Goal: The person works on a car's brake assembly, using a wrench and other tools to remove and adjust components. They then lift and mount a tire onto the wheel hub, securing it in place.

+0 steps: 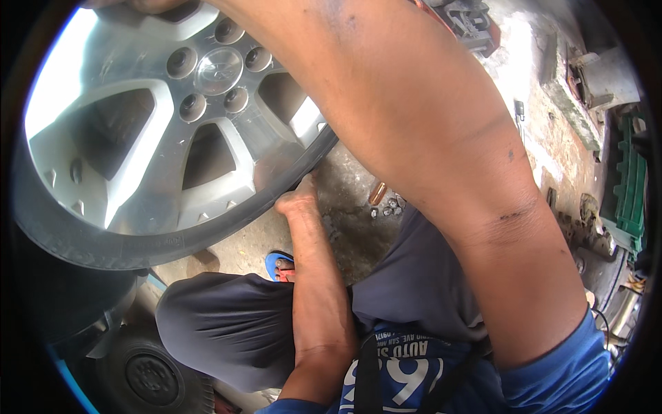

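Note:
A large car wheel (255,127) with a silver spoked alloy rim and a black tyre (172,245) fills the upper left, its face turned toward me. My left hand (299,197) grips the tyre's near lower right edge, with its fingers partly hidden behind the rubber. Across the top of the view stretches my right arm, over the wheel's right side. Only a sliver of my right hand (141,4) shows at the upper edge, against the rim; its fingers are mostly cut off. Recessed bolt holes ring the round centre cap (219,70).
Several small metal nuts (391,208) and a copper-coloured cylinder (378,193) lie on the stained concrete floor between my knees. A green plastic crate (631,183) and metal parts stand at the right. Another small black wheel (152,376) is at the lower left.

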Available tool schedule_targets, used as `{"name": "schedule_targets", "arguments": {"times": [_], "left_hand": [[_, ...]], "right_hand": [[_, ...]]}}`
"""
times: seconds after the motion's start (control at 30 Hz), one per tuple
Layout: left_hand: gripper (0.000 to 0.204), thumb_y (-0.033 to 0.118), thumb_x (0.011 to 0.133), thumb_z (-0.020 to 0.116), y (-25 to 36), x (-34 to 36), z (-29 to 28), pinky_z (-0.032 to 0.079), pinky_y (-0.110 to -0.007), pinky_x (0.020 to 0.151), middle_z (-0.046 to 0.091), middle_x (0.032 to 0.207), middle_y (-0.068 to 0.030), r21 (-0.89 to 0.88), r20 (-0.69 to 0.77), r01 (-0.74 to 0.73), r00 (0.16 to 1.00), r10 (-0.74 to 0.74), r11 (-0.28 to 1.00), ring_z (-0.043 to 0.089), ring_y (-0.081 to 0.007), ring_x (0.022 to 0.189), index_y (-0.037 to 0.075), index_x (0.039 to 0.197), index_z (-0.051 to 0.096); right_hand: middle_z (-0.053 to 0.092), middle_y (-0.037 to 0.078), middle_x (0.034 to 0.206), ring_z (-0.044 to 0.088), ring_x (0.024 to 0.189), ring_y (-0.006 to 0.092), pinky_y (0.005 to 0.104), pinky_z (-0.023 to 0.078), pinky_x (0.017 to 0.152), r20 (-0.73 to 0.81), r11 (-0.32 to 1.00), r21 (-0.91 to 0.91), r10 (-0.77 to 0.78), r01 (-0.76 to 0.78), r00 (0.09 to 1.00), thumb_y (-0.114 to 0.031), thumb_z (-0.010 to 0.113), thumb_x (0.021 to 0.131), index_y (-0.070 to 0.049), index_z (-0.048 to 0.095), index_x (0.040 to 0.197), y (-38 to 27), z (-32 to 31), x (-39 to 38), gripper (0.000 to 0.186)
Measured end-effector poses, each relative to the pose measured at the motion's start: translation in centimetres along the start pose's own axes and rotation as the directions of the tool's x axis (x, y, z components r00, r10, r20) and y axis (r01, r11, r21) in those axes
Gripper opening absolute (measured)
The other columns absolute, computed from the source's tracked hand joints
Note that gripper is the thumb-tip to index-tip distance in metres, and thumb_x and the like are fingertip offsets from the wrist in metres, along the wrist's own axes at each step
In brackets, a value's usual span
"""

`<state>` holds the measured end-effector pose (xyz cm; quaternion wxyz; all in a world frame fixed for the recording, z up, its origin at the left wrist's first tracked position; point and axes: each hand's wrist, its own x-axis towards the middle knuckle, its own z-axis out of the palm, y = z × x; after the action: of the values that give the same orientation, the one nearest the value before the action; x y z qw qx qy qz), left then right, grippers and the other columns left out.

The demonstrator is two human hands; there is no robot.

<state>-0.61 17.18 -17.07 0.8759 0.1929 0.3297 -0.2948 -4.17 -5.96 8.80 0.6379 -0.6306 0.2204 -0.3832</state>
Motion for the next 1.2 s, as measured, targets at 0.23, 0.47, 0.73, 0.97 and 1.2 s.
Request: {"name": "schedule_targets", "arguments": {"times": [0.23, 0.47, 0.73, 0.97, 1.2], "left_hand": [[0.053, 0.038, 0.107, 0.04, 0.9, 2.0, -3.5, 0.016, -0.065, 0.124, 0.043, 0.156, -0.014, 0.01, 0.217, 0.214, 0.953, -0.211, 0.977, 0.035, -0.0379, 0.146, 0.005, 0.148, 0.049], [0.05, 0.033, 0.105, 0.047, -1.0, 0.6, -1.4, 0.015, -0.066, 0.124, 0.047, 0.154, -0.0144, 0.017, 0.184, 0.188, 0.965, -0.188, 0.982, 0.038, -0.0385, 0.145, 0.004, 0.145, 0.051], [0.048, 0.028, 0.107, 0.041, -0.8, 0.7, -1.1, 0.014, -0.068, 0.122, 0.045, 0.154, -0.0159, -0.091, -0.099, 0.079, 0.991, -0.088, 0.993, 0.033, -0.04, 0.146, 0.002, 0.147, 0.049], [0.048, 0.029, 0.107, 0.039, 2.5, 3.7, -2.6, 0.016, -0.066, 0.12, 0.046, 0.153, -0.0161, -0.304, -0.028, 0.042, 0.998, -0.053, 0.952, 0.036, -0.039, 0.144, 0.003, 0.146, 0.05], [0.045, 0.026, 0.106, 0.042, -0.9, 3.0, -0.5, 0.018, -0.064, 0.12, 0.049, 0.149, -0.0174, -0.248, -0.057, -0.01, 0.998, -0.004, 0.969, 0.039, -0.0372, 0.14, 0.002, 0.143, 0.053]], "right_hand": [[0.055, 0.031, 0.124, 0.051, 0.119, 0.0395, 0.0459, 0.038, 0.105, -0.025, 0.999, 0.024, 0.025, -0.025, 0.999, -0.068, 0.038, 0.098, 0.017, 0.055, 0.124, 0.2, -0.6, 0.6, 0.091], [0.056, 0.028, 0.117, 0.053, 0.112, 0.0376, 0.0452, 0.041, 0.1, -0.042, 0.998, 0.058, 0.025, -0.022, 0.999, -0.065, 0.04, 0.099, 0.016, 0.057, 0.12, 0.6, -1.7, 1.4, 0.084], [0.059, 0.025, 0.109, 0.055, 0.104, 0.0353, 0.0445, 0.044, 0.094, -0.022, 0.995, 0.091, 0.038, -0.036, 0.999, -0.06, 0.042, 0.101, 0.014, 0.059, 0.115, 2.0, -2.0, 2.1, 0.078], [0.061, 0.023, 0.102, 0.057, 0.096, 0.0334, 0.0438, 0.046, 0.089, 0.015, 0.992, 0.123, 0.035, -0.036, 0.999, -0.056, 0.043, 0.102, 0.013, 0.06, 0.111, 2.4, -0.2, 1.6, 0.072], [0.063, 0.02, 0.095, 0.059, 0.089, 0.0315, 0.0431, 0.048, 0.085, 0.0, 0.988, 0.148, 0.045, -0.044, 0.999, -0.052, 0.045, 0.103, 0.012, 0.062, 0.107, 3.0, -1.9, 0.5, 0.066]]}}
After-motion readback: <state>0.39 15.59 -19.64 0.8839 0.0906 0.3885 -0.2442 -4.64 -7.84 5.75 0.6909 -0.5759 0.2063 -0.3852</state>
